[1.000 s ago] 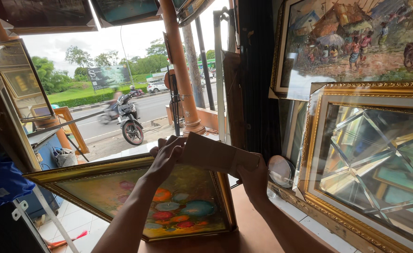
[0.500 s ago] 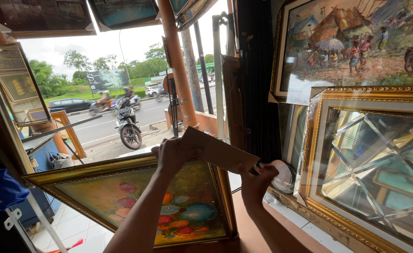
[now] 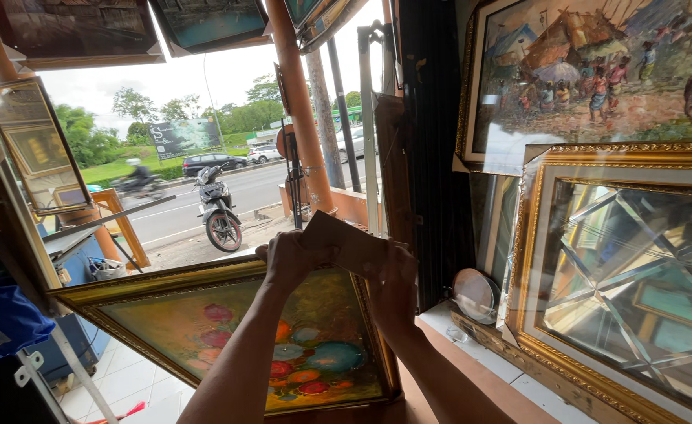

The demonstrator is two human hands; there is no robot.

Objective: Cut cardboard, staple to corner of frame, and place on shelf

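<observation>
A flat brown cardboard piece point(image 3: 351, 245) is pinched between both grips, left hand point(image 3: 292, 255) and right hand point(image 3: 393, 283), above a gold-framed flower painting point(image 3: 283, 345).

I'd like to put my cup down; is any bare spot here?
Bare reddish-brown counter lies between the gold-framed flower painting and the ornate gold-framed mirror. By the round silver disc it is crowded; both hands hold a brown board.

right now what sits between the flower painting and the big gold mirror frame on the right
In the head view, a small round mirror leans on the ledge between the flower painting and the gold mirror frame.
</observation>
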